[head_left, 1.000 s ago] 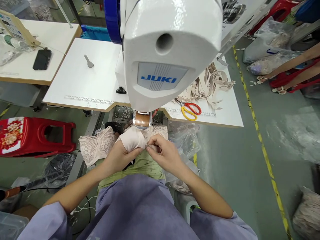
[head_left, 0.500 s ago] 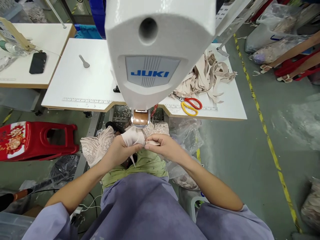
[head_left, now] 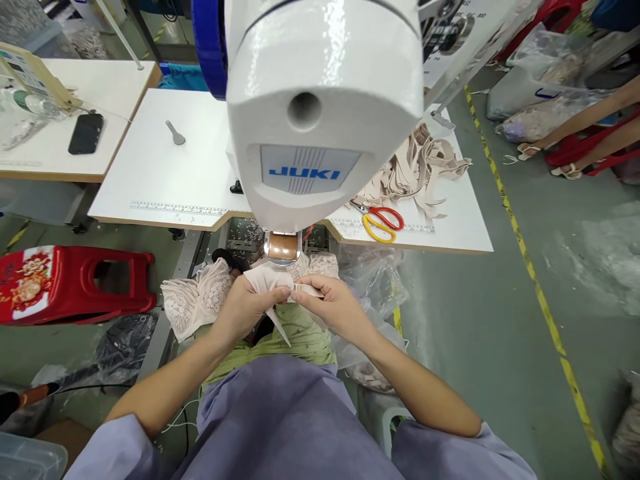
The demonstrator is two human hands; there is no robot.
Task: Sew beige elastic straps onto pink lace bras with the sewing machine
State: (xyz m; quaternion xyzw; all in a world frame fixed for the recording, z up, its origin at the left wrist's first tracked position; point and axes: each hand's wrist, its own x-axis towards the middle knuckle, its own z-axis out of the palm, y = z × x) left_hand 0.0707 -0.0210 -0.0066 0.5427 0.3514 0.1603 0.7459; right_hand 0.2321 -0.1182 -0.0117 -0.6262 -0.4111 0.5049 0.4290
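Note:
Below the white JUKI sewing machine head point(head_left: 320, 113), my left hand point(head_left: 245, 307) is closed round a pale beige fabric piece point(head_left: 267, 279), from which a thin strap end point(head_left: 280, 327) hangs down. My right hand point(head_left: 333, 303) pinches a narrow beige strap point(head_left: 307, 289) against that piece, fingertips meeting those of the left hand. Both hands sit just under the machine's brown-lit needle area point(head_left: 283, 247), over my lap. A lace garment point(head_left: 197, 300) lies to the left of my left hand.
A white table point(head_left: 165, 173) carries red-and-yellow scissors point(head_left: 383, 222) and a heap of beige straps point(head_left: 420, 167). A red stool point(head_left: 75, 283) stands at left, a phone point(head_left: 86, 133) lies on the neighbouring table. Bagged fabric and another person's legs point(head_left: 590, 127) are at right.
My hands stay together under the machine; the strap end below my left hand now hangs longer. The camera view has shifted slightly.

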